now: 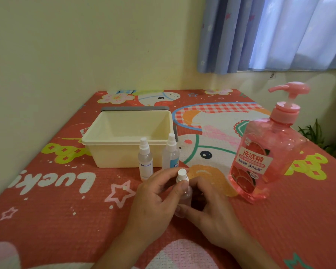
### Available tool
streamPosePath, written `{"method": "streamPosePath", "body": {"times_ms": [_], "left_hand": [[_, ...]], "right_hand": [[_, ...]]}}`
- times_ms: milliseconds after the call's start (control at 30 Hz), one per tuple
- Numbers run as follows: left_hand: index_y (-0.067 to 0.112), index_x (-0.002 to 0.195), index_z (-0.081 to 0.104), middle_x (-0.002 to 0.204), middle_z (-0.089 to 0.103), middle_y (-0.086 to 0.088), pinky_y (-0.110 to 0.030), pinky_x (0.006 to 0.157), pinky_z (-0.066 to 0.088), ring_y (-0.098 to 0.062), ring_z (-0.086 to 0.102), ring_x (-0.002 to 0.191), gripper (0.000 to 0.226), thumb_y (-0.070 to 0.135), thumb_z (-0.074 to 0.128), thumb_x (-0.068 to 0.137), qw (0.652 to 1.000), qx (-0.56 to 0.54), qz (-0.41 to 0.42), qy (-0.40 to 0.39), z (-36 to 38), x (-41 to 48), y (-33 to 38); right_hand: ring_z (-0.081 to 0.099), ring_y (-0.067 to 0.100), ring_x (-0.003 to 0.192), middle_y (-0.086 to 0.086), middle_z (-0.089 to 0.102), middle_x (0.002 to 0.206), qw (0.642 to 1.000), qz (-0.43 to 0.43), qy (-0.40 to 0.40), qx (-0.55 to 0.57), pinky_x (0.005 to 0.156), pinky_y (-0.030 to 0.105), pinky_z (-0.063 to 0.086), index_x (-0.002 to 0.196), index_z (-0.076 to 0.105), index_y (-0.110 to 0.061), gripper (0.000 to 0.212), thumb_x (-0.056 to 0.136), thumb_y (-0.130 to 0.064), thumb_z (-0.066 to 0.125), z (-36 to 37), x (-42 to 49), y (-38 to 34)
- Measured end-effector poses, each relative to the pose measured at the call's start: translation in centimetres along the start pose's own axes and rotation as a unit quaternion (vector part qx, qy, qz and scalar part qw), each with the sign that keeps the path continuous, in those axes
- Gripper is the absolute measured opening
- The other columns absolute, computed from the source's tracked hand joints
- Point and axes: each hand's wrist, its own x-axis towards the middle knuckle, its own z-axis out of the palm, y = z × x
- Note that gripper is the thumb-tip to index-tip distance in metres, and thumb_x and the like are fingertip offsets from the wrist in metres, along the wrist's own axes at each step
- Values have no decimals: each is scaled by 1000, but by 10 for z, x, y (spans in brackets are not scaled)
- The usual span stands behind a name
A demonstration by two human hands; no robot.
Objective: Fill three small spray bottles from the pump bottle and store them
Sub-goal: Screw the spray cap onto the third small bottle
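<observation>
A small clear spray bottle (185,193) with a white spray top stands upright on the mat between both hands. My left hand (155,202) wraps it from the left, thumb near its neck. My right hand (209,208) grips its lower body from the right. Two more small spray bottles stand just behind: one with blue lettering (145,161) and one with a blue label (170,152). A large pink pump bottle (264,150) stands to the right, apart from my hands.
A cream plastic bin (97,140), open at the top, sits behind the small bottles near the wall. A red cartoon-print mat (66,210) covers the table. Curtains hang at the back right; a green plant shows past the right edge.
</observation>
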Motion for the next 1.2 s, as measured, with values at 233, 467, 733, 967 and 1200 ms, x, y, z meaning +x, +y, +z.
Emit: {"method": "streamPosePath", "body": {"times_ms": [233, 467, 733, 967, 1200], "left_hand": [[35, 109, 65, 96, 72, 11, -39, 84, 56, -10, 69, 96, 23, 41, 56, 89, 998, 49, 0, -50, -5, 2, 6], [33, 105, 65, 94, 71, 13, -28, 80, 54, -8, 68, 94, 19, 42, 57, 89, 995, 83, 6, -53, -1, -3, 11], [27, 99, 70, 90, 76, 11, -38, 84, 59, -6, 72, 88, 11, 28, 67, 88, 998, -12, -58, -28, 3, 3, 13], [33, 101, 71, 96, 72, 14, -37, 86, 57, -6, 69, 93, 16, 40, 66, 87, 996, 18, -45, -70, -4, 5, 10], [35, 111, 69, 99, 69, 12, -36, 89, 55, -11, 67, 98, 31, 44, 64, 82, 997, 36, -11, -64, -11, 5, 3]], "right_hand": [[68, 10, 85, -11, 70, 92, 1000, -6, -3, -10, 74, 40, 56, 101, 62, -39, 35, 72, -45, 80, 0, -1, -1], [66, 12, 84, -11, 68, 90, 1000, -12, -3, -23, 73, 40, 55, 101, 63, -31, 33, 75, -46, 77, -1, -1, -2], [69, 12, 86, -10, 71, 93, 1000, -5, -5, -16, 74, 43, 55, 100, 62, -31, 36, 73, -49, 79, -1, 0, -1], [69, 10, 88, -11, 71, 95, 1000, -12, -2, -16, 75, 39, 55, 100, 62, -35, 36, 72, -49, 79, -1, 0, 0], [70, 14, 86, -7, 72, 92, 1000, -10, -7, -2, 75, 46, 56, 101, 64, -34, 34, 73, -46, 81, 0, 1, -1]]}}
